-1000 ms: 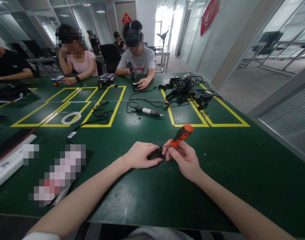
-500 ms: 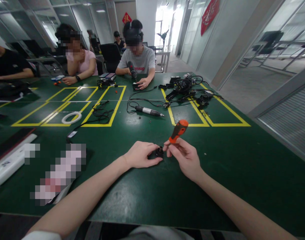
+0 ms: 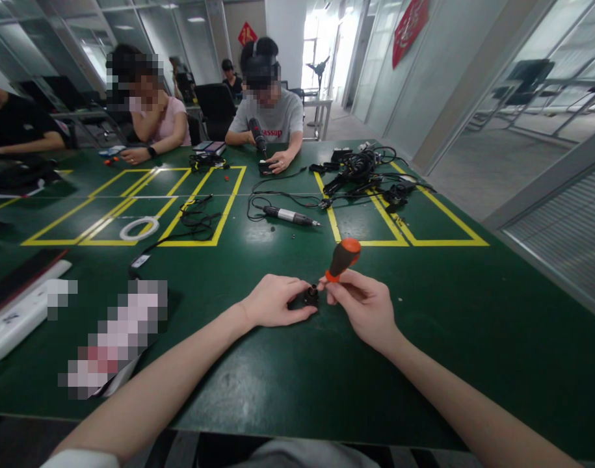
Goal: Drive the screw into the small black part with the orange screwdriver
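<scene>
Between its thumb and fingers, my left hand (image 3: 280,300) grips a small black part with a round, upright top (image 3: 311,294) on the green table. The part's exact kind is too small to make out. My right hand (image 3: 368,302) is closed around the lower end of a screwdriver (image 3: 344,258) with an orange and dark grey handle. That handle rises above the fingers and tilts to the right. The screwdriver's shaft points down toward the black part; its tip is hidden, so I cannot tell whether they touch.
Beyond my hands lies a corded electric screwdriver (image 3: 292,216). A heap of black cables (image 3: 358,166) sits at the back right, and a white ring (image 3: 138,228) at the left. A power strip (image 3: 21,322) lies near left. Across the table a co-worker (image 3: 270,110) holds a power tool.
The screwdriver's handle has turned and shifted slightly left and down in my right hand. My left hand and the black part stay where they were.
</scene>
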Tool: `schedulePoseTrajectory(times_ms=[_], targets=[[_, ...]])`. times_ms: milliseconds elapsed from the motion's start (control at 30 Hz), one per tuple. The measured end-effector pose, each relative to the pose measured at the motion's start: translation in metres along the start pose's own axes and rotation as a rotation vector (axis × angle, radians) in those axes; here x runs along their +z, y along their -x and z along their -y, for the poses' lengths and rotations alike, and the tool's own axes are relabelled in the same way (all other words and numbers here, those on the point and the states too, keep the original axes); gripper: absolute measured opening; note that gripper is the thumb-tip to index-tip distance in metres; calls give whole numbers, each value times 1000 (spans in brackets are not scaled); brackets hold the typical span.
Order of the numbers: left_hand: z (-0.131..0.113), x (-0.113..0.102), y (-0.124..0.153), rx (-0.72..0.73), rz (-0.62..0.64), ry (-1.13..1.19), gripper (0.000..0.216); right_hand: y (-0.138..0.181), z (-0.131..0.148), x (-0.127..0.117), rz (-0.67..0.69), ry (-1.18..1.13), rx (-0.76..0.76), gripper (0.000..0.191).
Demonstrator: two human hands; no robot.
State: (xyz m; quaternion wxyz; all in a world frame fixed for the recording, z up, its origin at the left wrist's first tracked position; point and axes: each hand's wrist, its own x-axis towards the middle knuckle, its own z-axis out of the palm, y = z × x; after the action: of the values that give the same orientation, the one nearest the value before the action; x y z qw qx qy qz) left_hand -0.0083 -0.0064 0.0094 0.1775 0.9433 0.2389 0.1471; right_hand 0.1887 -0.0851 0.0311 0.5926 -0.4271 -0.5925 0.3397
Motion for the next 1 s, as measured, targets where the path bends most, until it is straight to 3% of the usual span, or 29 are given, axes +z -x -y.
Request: schedulePoseTrajectory(times_ms=[167,1000], targets=[[-2,-1,0,0,8,6,24,4,-1,2,50,-112,25,29],[-2,-2,0,-9,6,1,24,1,-1,1,49,-56,58,41]])
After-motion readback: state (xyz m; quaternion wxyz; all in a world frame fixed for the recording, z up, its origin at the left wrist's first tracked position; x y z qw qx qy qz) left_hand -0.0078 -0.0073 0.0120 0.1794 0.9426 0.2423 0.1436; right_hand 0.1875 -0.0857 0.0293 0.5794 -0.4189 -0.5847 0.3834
